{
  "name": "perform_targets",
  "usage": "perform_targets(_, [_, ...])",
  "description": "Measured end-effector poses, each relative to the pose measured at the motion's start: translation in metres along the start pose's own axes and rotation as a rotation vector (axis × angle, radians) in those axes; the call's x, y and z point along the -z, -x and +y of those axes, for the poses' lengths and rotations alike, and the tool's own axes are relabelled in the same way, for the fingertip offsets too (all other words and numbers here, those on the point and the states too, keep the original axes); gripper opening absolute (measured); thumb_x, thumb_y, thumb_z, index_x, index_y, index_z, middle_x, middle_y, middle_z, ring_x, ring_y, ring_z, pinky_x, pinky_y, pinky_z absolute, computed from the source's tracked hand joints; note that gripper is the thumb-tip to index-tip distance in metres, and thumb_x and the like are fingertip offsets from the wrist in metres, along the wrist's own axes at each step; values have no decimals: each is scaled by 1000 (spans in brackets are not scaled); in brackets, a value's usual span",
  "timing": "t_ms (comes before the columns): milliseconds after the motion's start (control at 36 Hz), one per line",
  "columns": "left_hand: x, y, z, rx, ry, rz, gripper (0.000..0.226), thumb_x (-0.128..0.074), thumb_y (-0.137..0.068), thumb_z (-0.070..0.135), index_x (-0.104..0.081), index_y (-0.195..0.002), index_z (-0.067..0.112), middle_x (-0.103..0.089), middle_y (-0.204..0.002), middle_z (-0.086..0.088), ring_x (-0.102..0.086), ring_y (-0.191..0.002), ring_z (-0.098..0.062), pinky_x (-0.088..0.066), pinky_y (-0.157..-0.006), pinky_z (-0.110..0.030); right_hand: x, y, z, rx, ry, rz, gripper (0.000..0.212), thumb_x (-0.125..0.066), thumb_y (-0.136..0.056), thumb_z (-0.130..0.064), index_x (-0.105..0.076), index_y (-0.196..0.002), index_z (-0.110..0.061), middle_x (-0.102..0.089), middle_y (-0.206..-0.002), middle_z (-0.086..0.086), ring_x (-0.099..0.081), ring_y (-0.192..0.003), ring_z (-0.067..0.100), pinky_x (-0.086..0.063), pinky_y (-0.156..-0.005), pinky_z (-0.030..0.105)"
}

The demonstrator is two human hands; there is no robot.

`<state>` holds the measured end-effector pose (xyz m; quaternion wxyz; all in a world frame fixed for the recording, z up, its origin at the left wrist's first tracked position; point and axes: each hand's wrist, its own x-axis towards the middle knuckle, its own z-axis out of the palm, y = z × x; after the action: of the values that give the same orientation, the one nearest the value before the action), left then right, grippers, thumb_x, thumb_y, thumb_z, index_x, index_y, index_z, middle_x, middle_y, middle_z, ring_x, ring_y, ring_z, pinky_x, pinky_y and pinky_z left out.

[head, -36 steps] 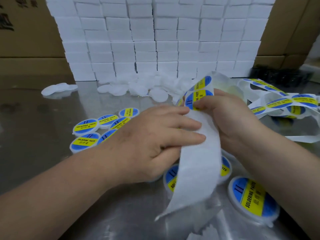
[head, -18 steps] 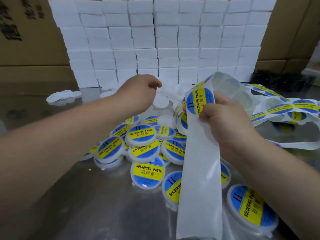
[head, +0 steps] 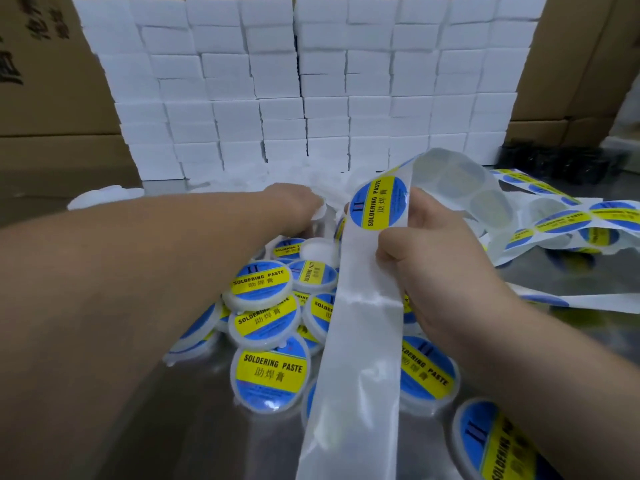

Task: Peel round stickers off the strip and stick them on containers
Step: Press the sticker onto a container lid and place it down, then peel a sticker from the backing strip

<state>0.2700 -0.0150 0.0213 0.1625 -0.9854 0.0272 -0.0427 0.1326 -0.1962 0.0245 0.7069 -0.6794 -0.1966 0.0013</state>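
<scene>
My right hand (head: 433,258) pinches the sticker strip (head: 363,341) just below its fold, thumb and curled fingers clamped on the backing paper. The next round sticker (head: 379,202) sits right at that fold, not yet peeled. My left hand (head: 294,206) is stretched out to the left of the strip's fold, down among the blank white containers (head: 317,250). Its fingertips meet a white rim there, but I cannot tell whether they have closed on it. Labelled containers (head: 270,372) lie heaped left of the strip and under it. I read this as the fetch step: pick one blank and bring it to the strip. The next move calls for a sure hold on a single container, then lifting the sticker's edge at the fold without creasing it.
</scene>
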Motion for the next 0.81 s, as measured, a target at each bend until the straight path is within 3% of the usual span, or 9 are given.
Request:
perform_targets(56, [-2,-2,0,0,6,54,27,-52,-82,12,-34,-64,21,-42,-68,5,-47,-64,-17,-36,-54,-25,0,0,1,3,8,-4,39,-41,-73,8,-64,-86,-21,-67,-88,12,-59,-65,17,-48,-57,30])
perform_targets(167, [0,-3,1,-10,-93,77,5,-56,-79,9,-55,-75,10,-47,-67,-1,-51,-67,-21,-36,-52,-25,-1,0,3,11,33,-9,43,-42,-73,8,-63,-95,-22,-69,-85,6,-62,-66,16,-49,-54,27])
perform_targets(306, [7,-3,-9,24,-79,266,15,-42,-85,2,-56,-84,6,-46,-69,-4,-45,-61,-23,-26,-47,-25,-2,-1,3,13,6,-5,45,-42,-76,8,-63,-97,-26,-72,-84,-1,-68,-75,21,-55,-66,34])
perform_targets(417, [18,4,-21,162,173,477,25,-40,-89,12,-56,-107,7,-57,-105,-14,-53,-92,-32,-31,-64,-32,-3,-2,4,-14,3,13,44,-44,-79,6,-60,-103,-26,-72,-81,-3,-69,-72,19,-57,-67,36])
perform_targets(528, [42,25,-26,273,642,666,27,-36,-92,16,-59,-106,11,-60,-110,-13,-52,-99,-29,-31,-69,-26,-4,2,1,-14,21,3,38,-45,-79,8,-60,-96,-23,-71,-70,-9,-66,-58,9,-52,-51,23])
perform_targets(611, [62,55,-19,318,969,752,34,-33,-87,8,-64,-91,20,-58,-100,1,-54,-101,-23,-34,-68,-22,-5,5,-2,1,27,-22,37,-42,-77,10,-62,-87,-19,-68,-63,-9,-62,-51,6,-46,-43,17])
perform_targets(694, [80,91,-5,284,1056,699,33,-35,-86,4,-66,-95,13,-59,-109,-4,-53,-103,-24,-38,-73,-22,-4,6,-4,20,68,-5,37,-43,-77,9,-66,-86,-19,-65,-58,-12,-58,-46,2,-41,-41,13])
perform_targets(750, [84,114,4,223,1041,656,26,-39,-87,2,-63,-88,12,-57,-102,-4,-51,-88,-20,-36,-63,-19,-3,5,-5,34,106,18,38,-45,-77,7,-68,-89,-20,-65,-59,-14,-58,-48,0,-41,-43,12])
perform_targets(806, [82,139,18,186,1057,636,25,-41,-90,14,-54,-68,17,-50,-72,9,-44,-61,-7,-33,-47,-15,-3,4,-5,40,128,22,36,-47,-78,4,-70,-88,-22,-66,-62,-13,-58,-51,2,-42,-45,14])
